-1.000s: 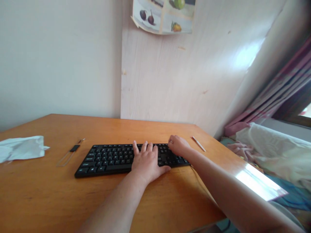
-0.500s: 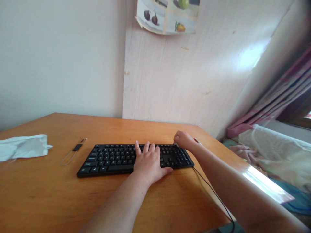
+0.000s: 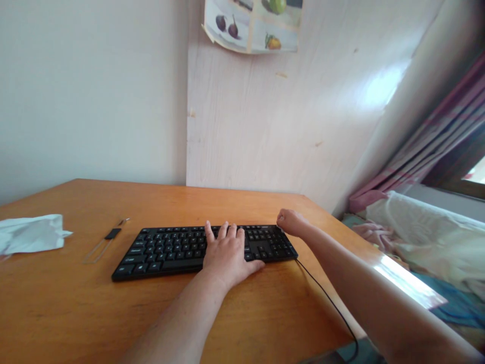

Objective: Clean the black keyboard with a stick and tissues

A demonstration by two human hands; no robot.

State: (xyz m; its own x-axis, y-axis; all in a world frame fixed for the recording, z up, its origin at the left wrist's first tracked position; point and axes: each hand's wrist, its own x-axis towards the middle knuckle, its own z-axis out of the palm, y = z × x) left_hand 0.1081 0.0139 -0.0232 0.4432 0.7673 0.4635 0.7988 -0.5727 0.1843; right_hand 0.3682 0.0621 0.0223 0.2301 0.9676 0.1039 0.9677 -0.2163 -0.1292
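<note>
A black keyboard (image 3: 170, 247) lies on the wooden table in front of me. My left hand (image 3: 226, 253) rests flat on it right of the middle, fingers spread and thumb stretched over the front edge. Over the back right corner, by the number keys, my right hand (image 3: 290, 222) is closed in a fist. A small pale bit shows under its fingers, too hidden to name. From the keyboard's right end a black cable (image 3: 329, 298) runs down toward the table's front edge.
On the left of the wooden table (image 3: 94, 313) lie a crumpled white tissue-like sheet (image 3: 34, 234) and a thin looped strap with a black piece (image 3: 112, 233). A wall stands behind, with a fruit picture (image 3: 253, 25). Pale bedding (image 3: 424, 237) is beyond the right edge.
My right fist has shifted a little to the right relative to the keyboard, uncovering more of the number keys. My left hand stays spread in place. The whole view has turned slightly.
</note>
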